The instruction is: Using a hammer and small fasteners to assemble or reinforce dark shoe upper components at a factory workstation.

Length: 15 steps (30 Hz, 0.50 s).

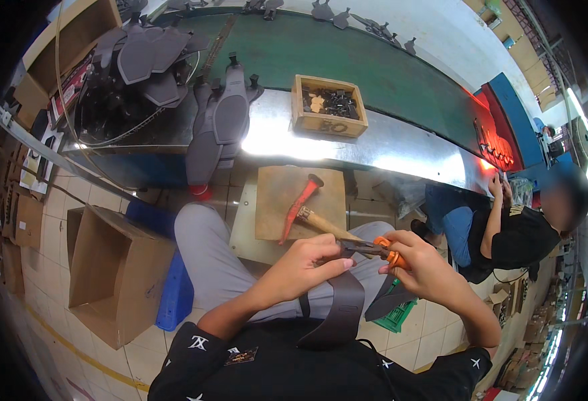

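Observation:
My left hand (304,264) holds a dark grey leather piece (339,309) that hangs down over my lap. My right hand (419,259) grips orange-handled scissors (374,248), whose blades point left and meet the top edge of the leather beside my left fingertips. Just beyond my hands lies a hammer (307,207) with a red head and wooden handle, resting on a small wooden board (274,214).
A green conveyor belt (387,73) with a shiny metal ledge carries a wooden box of small dark parts (329,105) and stacked grey shoe uppers (223,127). An open cardboard box (113,274) stands on the tiled floor at left. Another person (508,234) sits at right.

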{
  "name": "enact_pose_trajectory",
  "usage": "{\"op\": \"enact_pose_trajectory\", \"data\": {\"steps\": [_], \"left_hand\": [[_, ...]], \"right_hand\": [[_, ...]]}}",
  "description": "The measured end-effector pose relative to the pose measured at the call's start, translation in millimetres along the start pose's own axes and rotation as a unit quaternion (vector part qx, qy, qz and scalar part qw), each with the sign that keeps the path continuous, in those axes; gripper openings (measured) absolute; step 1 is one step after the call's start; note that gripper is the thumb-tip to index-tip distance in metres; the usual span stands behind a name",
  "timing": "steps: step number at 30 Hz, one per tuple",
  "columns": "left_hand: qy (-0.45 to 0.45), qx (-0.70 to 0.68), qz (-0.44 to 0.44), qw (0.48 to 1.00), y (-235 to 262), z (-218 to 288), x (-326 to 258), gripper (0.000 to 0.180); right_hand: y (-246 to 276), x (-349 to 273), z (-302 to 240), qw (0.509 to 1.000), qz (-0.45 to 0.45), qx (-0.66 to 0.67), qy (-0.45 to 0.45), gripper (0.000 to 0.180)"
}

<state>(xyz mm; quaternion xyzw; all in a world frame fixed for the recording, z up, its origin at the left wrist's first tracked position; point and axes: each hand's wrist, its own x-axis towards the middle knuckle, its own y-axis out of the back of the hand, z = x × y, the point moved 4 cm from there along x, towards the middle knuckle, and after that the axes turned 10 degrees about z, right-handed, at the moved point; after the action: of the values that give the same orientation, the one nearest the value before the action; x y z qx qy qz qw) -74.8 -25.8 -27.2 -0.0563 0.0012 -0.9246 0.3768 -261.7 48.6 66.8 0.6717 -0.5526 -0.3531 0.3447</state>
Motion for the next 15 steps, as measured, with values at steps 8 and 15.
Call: {"op": "enact_pose_trajectory", "data": {"steps": [8, 15], "left_hand": [[-0.003, -0.024, -0.026, 0.999, 4.9, -4.7, 0.5, 0.030], [-0.011, -0.060, -0.023, 0.998, 7.4, -6.0, -1.8, 0.034]], "right_hand": [[2.9, 4.6, -8.8, 0.996, -0.077, -0.048, -0.012, 0.039], [5.9, 9.3, -16.5, 0.995, -0.091, -0.036, -0.029, 0.038]]}}
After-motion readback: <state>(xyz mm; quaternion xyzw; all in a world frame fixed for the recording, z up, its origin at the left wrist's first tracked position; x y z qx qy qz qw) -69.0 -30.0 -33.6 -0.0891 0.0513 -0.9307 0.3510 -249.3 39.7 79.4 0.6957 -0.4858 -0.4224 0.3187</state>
